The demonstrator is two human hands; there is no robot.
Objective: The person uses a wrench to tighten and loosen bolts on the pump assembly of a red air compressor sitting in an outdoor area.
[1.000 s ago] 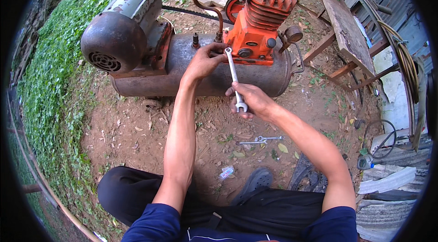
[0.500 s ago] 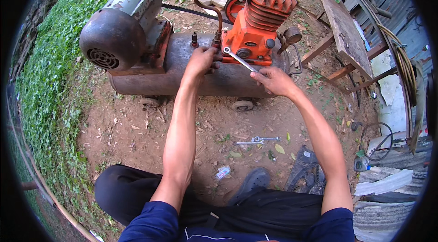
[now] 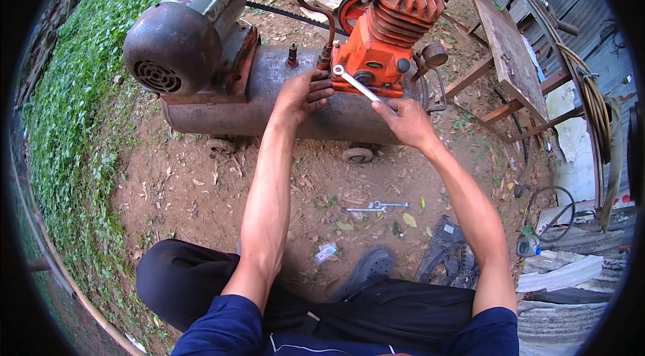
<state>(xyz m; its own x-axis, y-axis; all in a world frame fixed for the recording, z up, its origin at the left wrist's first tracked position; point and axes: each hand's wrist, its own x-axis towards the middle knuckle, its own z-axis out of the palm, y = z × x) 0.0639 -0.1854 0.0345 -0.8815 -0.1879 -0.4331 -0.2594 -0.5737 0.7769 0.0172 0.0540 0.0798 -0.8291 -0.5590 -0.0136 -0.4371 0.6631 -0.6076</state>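
1 combination wrench [image 3: 359,86] gripped in right hand [image 3: 410,121], ring end by base of orange compressor pump [image 3: 376,55]; contact unclear. Left hand [image 3: 302,95] open beside pipe fitting [image 3: 324,59]. 2 more wrenches [image 3: 377,207] on dirt [image 3: 302,178]. 1 tank [image 3: 235,117], 1 motor [image 3: 173,47]. Outdoors: greenery [image 3: 74,101] left, wooden table [image 3: 500,40], corrugated sheets [image 3: 574,322] right.

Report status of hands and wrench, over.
Right hand: gripping silver metal wrench, ring end low by finned orange metal pump. Left hand: open, near ring end. Bent brown metal pipe: beyond left hand.
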